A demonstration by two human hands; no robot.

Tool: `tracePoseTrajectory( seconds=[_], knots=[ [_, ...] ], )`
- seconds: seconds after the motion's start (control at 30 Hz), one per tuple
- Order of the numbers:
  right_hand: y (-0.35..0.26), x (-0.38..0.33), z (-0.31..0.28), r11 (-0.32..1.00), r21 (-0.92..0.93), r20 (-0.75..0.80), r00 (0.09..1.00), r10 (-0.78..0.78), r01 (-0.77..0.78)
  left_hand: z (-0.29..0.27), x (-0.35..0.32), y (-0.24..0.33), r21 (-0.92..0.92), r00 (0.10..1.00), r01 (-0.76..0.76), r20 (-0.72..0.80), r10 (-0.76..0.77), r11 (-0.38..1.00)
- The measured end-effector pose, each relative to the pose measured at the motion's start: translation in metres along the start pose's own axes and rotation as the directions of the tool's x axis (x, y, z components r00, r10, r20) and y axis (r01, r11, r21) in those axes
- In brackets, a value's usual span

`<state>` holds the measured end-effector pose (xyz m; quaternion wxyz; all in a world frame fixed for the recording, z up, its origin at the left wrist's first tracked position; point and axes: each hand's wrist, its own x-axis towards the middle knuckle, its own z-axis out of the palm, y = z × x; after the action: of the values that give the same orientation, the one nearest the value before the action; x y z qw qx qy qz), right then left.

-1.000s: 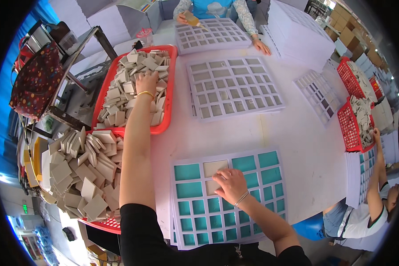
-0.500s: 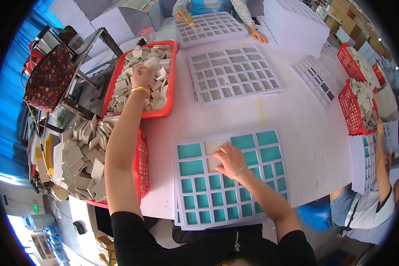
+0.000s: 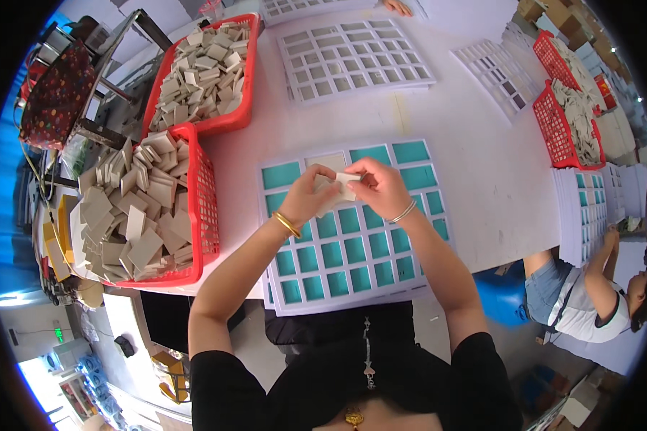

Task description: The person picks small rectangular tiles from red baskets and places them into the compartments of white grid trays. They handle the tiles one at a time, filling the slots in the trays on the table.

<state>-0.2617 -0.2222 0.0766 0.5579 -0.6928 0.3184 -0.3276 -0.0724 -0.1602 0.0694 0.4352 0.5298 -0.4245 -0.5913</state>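
Note:
In front of me lies a white grid board [image 3: 310, 289] with teal-backed compartments, stacked on other boards. A large off-white tile [image 3: 326, 161] fills a compartment in its far row; more off-white shows in the compartment below, mostly covered by my hands. Over that spot my hands meet. My right hand [image 3: 381, 190] pinches a small off-white tile [image 3: 349, 186] between thumb and fingers. My left hand [image 3: 310, 194] is closed against it, gripping small off-white tiles partly hidden by the fingers; how many, I cannot tell.
Two red baskets heaped with off-white tiles, a near one [image 3: 207, 190] and a far one [image 3: 248, 79], stand at left. Another grid board stack [image 3: 352, 61] lies ahead, a loose grid [image 3: 497, 75] right of it. Red baskets [image 3: 553, 129] stand far right, near a seated person [image 3: 589, 302].
My left hand has come back from the far basket to the board and now meets my right hand, which has lifted off the placed tile. The view has tilted down.

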Motion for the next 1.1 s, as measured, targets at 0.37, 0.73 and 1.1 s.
tracePoseTrajectory(
  seconds=[0.37, 0.73, 1.1],
  knots=[
    [0.037, -0.045, 0.005, 0.963, -0.254, 0.085, 0.990, 0.111, -0.086, -0.006, -0.065, -0.050, -0.420, 0.917, 0.053, -0.338, -0.211, 0.906],
    [0.034, -0.039, 0.025, 0.674, -0.718, 0.139, 0.985, -0.102, 0.172, 0.007, -0.061, -0.065, -0.045, 0.884, -0.016, -0.467, -0.006, 0.999],
    [0.030, -0.027, 0.045, 0.979, -0.205, 0.046, 0.999, 0.021, -0.011, 0.017, -0.052, -0.069, -0.229, 0.814, -0.272, -0.573, 0.096, 0.935]
  ],
)
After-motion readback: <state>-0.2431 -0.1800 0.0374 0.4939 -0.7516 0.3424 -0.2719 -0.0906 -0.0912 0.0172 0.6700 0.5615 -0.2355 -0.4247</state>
